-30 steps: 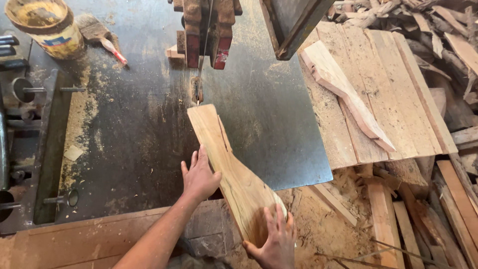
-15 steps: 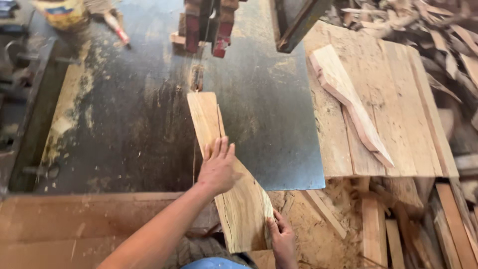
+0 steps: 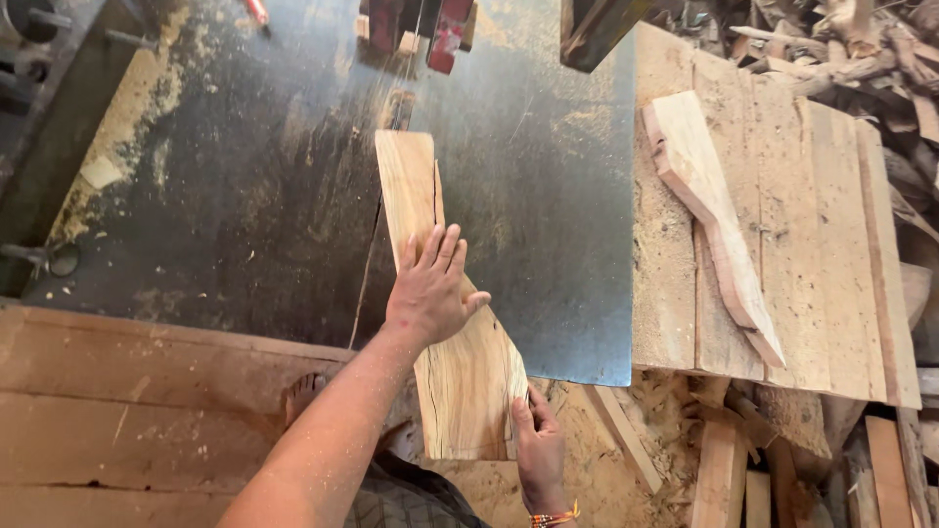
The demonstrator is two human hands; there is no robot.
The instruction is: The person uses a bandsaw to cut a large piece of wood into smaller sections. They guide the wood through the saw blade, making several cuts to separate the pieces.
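- Left grip [image 3: 430,291] lies spread flat on the plank [image 3: 445,323]; right grip [image 3: 538,445] pinches its near corner.
- Plank rests on the dark saw surface [image 3: 245,196], far end by the blade [image 3: 419,39], near end overhanging.
- No containers in view; the bucket has left the frame.
- Plank sits farther forward than before.
- Cut piece [image 3: 709,210] lies on the boards [image 3: 831,244].

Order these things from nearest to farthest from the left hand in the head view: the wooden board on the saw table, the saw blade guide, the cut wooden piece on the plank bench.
1. Wooden board: directly under the left hand.
2. Saw blade guide: ahead, top of the table.
3. Cut wooden piece: far right, on the plank bench.
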